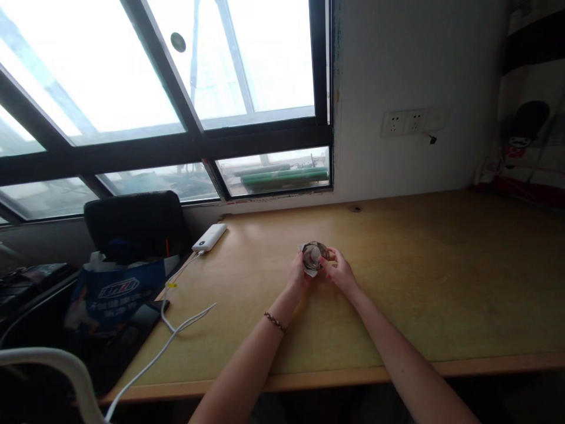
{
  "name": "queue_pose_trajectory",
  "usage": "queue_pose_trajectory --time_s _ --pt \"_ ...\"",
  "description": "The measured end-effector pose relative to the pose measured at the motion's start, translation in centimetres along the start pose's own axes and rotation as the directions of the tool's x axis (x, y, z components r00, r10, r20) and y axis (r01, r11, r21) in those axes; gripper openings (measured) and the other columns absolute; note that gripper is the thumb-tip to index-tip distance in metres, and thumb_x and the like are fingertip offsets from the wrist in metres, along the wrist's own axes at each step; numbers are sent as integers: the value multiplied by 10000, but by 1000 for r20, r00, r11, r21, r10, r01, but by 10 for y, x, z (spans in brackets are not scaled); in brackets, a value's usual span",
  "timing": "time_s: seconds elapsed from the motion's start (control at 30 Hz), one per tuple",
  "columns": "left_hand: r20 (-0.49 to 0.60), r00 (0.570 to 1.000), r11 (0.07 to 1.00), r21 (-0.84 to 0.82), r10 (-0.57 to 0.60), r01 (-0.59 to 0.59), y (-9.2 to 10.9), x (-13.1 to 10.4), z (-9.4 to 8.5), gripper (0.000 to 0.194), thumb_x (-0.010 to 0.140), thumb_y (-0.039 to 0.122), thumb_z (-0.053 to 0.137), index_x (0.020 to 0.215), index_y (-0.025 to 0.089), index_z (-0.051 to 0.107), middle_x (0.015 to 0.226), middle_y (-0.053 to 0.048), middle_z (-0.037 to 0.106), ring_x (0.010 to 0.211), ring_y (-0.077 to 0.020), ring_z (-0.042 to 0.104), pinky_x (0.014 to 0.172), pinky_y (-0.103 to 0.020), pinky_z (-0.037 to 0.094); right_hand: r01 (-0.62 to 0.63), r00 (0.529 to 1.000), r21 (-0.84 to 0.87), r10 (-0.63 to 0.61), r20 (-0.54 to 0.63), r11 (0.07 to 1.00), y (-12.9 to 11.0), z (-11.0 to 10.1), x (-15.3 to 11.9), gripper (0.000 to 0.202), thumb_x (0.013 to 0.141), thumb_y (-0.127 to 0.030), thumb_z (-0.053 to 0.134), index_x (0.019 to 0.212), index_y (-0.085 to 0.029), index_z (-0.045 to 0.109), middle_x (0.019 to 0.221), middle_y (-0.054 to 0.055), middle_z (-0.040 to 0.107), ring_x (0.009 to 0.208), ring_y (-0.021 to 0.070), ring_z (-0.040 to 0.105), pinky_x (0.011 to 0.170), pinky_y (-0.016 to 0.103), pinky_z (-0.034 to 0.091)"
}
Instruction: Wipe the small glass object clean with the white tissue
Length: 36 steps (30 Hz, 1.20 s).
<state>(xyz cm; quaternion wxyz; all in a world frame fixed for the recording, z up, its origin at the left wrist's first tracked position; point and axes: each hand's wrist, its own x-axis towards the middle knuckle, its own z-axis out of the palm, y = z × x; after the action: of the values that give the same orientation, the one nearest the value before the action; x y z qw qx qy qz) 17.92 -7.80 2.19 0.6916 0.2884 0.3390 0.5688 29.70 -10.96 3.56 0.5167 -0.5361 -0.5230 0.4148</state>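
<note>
Over the middle of the wooden table, my left hand [300, 270] and my right hand [339, 270] hold a small round coil [312, 245] between them. It is brownish and shiny, like several thin rings or turns of wire; its exact kind is too small to tell. White paper [302, 247] shows at its left edge and below it, and something pale fills its centre. The left fingers are closed on the coil's left side, partly hidden behind it. On the right side, my right thumb presses the front rim while the fingers curl behind. A braided bracelet [274, 321] circles my left wrist.
A white power bank [210, 237] lies at the table's [441, 282] left edge, with a white cable [164, 315] running from it. Left of the table are a black chair [135, 221] and a blue bag [119, 288]. A wall socket [412, 122] sits above the back edge.
</note>
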Motion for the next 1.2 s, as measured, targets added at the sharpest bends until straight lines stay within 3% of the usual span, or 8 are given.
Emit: queue_pose_trajectory --time_s 0.13,0.27,0.53,0.73,0.9,1.03,1.1,1.2 --pt "9 981 972 131 196 -196 7 -2 -2 374 719 441 531 910 125 586 857 -68 649 724 -165 601 651 -264 472 -60 998 71 58 31 996 2 1 2 538 660 -504 544 1082 -179 469 800 40 601 413 93 507 328 208 389" --pt "-65 965 946 226 253 -233 11 -3 -3 377 683 454 562 854 122 607 811 -61 655 669 -144 595 604 -226 454 -79 989 194 54 134 978 4 4 2 434 627 -453 595 938 -161 516 839 54 612 462 121 560 425 262 483" --pt "16 983 980 80 181 -182 9 -5 0 374 712 417 549 936 121 589 873 -68 649 741 -167 604 660 -263 461 -37 993 9 38 -110 999 11 7 2 352 482 -291 680 778 -179 524 814 35 620 700 176 593 576 274 487" --pt "85 996 1000 2 10 -11 5 0 -1 390 767 410 472 978 95 565 881 -101 639 725 -199 602 601 -301 473 -8 980 -99 -12 -199 995 8 4 3 370 474 -311 670 769 -180 489 820 32 602 807 181 568 712 286 434" --pt "146 983 994 -9 -109 111 2 -3 1 426 795 443 411 993 99 566 884 -105 636 685 -177 596 591 -283 471 28 973 -7 -29 -228 1000 10 3 4 372 480 -303 679 767 -180 476 823 21 586 839 179 552 750 295 425" --pt "265 945 980 1 -191 198 0 -9 4 472 804 469 377 1014 92 567 964 -128 618 769 -175 594 644 -257 470 42 990 282 -3 -140 959 9 5 2 349 534 -319 663 784 -178 465 829 15 578 737 157 581 669 301 472" --pt "283 942 982 2 -181 188 -3 -11 6 471 799 468 389 1014 89 567 995 -139 607 810 -182 591 654 -250 469 16 997 403 14 -70 915 8 7 1 353 552 -330 655 804 -179 459 857 20 578 683 151 593 611 304 492" --pt "233 961 988 3 -149 152 -5 -12 7 479 783 486 410 1007 92 564 957 -141 618 781 -192 601 610 -257 474 -26 999 363 39 -29 931 6 7 0 403 501 -328 689 801 -182 463 804 13 595 630 155 596 539 288 494"
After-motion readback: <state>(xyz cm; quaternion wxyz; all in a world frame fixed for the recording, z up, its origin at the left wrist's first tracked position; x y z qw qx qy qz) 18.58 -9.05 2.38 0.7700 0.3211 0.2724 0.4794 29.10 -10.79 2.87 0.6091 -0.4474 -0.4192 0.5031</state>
